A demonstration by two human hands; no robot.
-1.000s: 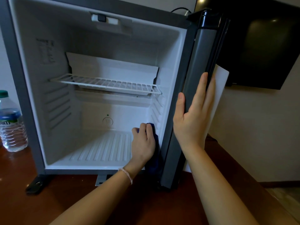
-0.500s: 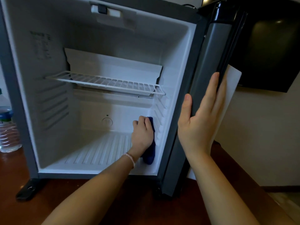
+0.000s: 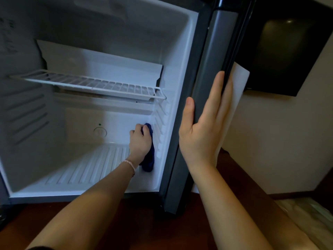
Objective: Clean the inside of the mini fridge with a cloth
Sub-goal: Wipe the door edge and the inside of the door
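Nearest, the right hand (image 3: 201,130) lies flat, fingers straight, against the open door (image 3: 207,83) edge. Farther in, the left hand (image 3: 140,142) curls round one blue cloth (image 3: 149,159), pressed to the mini fridge (image 3: 108,33) right wall; one wire shelf (image 3: 90,83) sits above its fingers.

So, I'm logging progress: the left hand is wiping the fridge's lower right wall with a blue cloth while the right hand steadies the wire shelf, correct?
Not quite. In the head view the right hand rests on the open door's edge, not the wire shelf. The left hand does hold the blue cloth against the lower right wall.
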